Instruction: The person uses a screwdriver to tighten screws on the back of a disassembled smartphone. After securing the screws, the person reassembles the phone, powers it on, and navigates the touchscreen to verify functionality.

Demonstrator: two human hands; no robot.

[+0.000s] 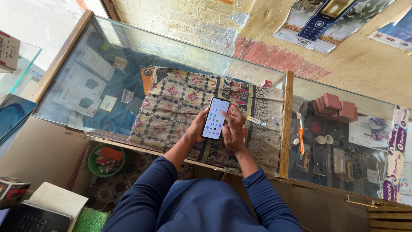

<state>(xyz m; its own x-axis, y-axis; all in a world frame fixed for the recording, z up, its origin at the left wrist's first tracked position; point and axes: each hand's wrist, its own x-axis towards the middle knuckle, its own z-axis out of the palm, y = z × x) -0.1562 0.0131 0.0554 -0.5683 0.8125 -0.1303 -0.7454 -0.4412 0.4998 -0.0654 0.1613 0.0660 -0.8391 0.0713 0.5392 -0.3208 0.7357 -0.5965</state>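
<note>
Over patterned cloth (180, 101), slim glossy smartphone (215, 118)

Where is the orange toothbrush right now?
The orange toothbrush lies on the glass counter to the right of the wooden divider, beside two small white cups and below the red boxes.

1. You stand at a glass counter (257, 73) framed in wood, with a wooden divider (286, 124) splitting its top into two panes.
2. On the left pane lies a patterned cloth (176, 103), its front edge hanging over the counter's rim.
3. On the cloth's right part lie a pen (256, 121) and a small blue item (274, 120), near each other.
4. At the cloth's far right corner sits a small red-and-white box (267, 83).
5. On the right pane lies an orange-handled toothbrush (301, 135), just beside the divider.
</note>
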